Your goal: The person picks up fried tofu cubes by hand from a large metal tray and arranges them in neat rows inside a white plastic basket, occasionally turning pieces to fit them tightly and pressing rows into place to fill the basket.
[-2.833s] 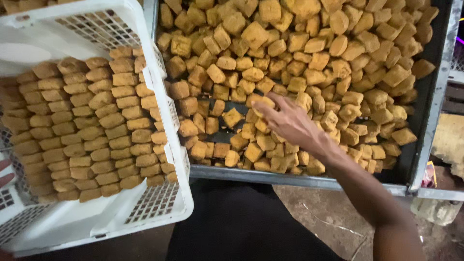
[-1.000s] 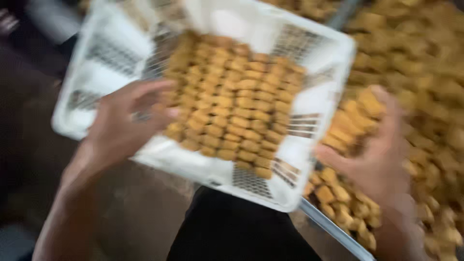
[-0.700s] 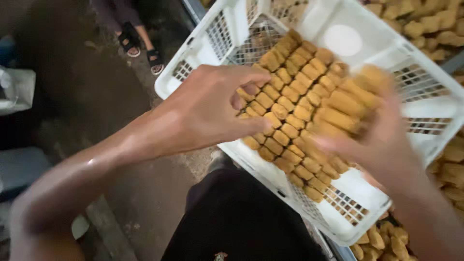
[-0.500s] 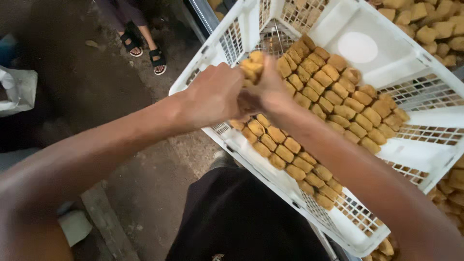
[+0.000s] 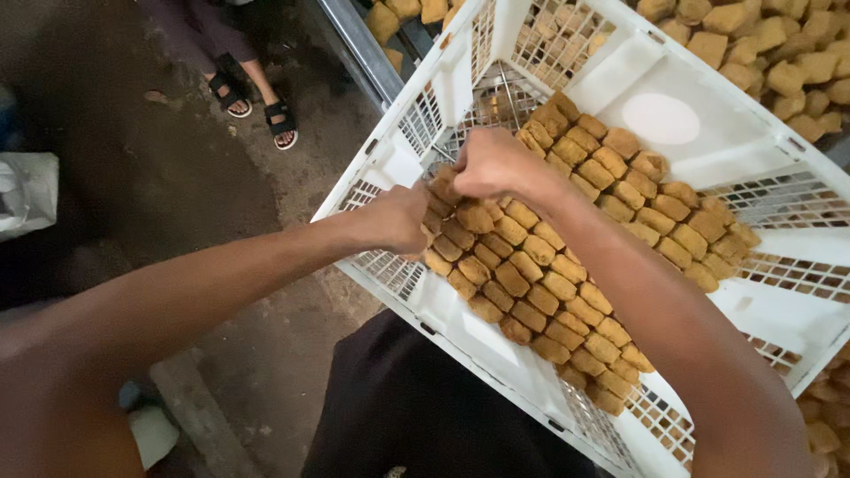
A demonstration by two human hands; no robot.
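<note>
Both hands have slid down toward the 9 o'clock end of the rows since half a second ago, so the left hand (image 5: 394, 219) and right hand (image 5: 496, 164) now sit curled, pinching golden-brown fried tofu cubes (image 5: 567, 257) at the near corner. Those cubes lie in neat diagonal rows inside the white slotted plastic crate (image 5: 655, 119), running from 11 to 5 o'clock. More loose golden-brown cubes (image 5: 779, 62) are piled past the crate at 1 o'clock, and someone's black-sandalled feet (image 5: 257, 102) stand on the dark floor (image 5: 168, 177) at 10 o'clock.

Two hands, the left hand (image 5: 397, 219) and the right hand (image 5: 496, 164), are working in one white crate (image 5: 655, 115). Fried tofu cubes (image 5: 567, 265) are lying there in about six rows, too many to count. Toward eleven o'clock, two sandalled feet (image 5: 257, 102) are standing.
</note>
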